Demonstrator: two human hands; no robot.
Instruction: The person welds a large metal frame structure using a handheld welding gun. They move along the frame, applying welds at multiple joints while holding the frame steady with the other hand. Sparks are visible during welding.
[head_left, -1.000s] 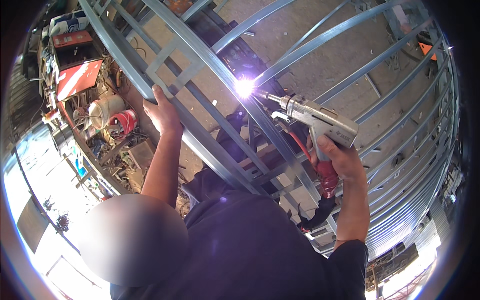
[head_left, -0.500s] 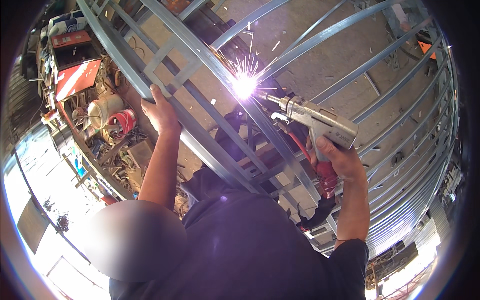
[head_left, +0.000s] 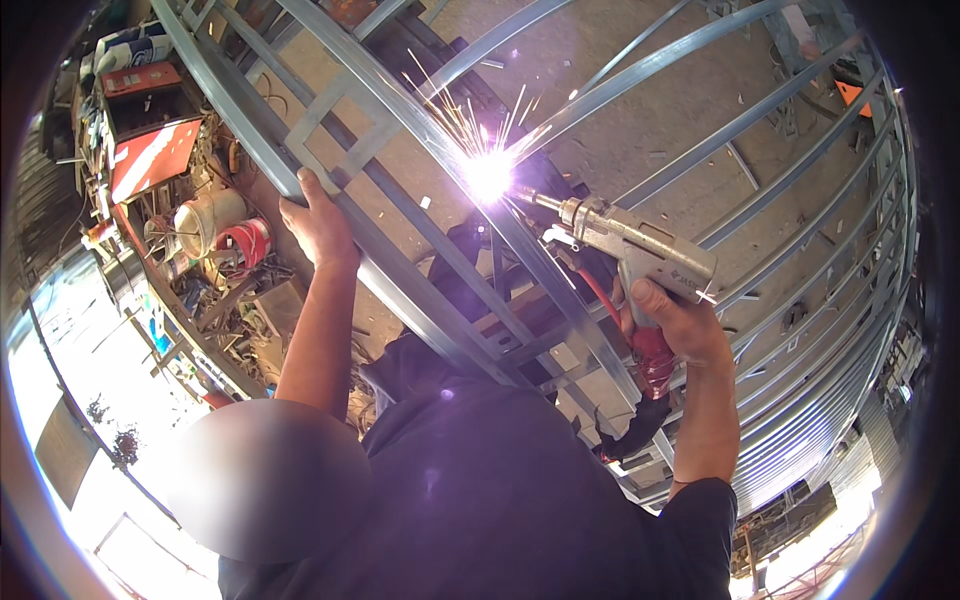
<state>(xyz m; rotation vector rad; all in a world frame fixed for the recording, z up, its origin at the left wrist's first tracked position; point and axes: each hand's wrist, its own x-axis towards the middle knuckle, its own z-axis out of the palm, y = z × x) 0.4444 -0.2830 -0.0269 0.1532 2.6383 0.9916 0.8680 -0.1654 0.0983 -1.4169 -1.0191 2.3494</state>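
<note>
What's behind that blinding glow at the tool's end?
A long metal bar runs into the glow from both sides. The glare hides the spot beneath and the tip of the tool.

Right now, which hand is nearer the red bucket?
Left. Your left hand, on the steel beam, is right of the red bucket; your right hand, holding the welding gun, is much farther right.
</note>
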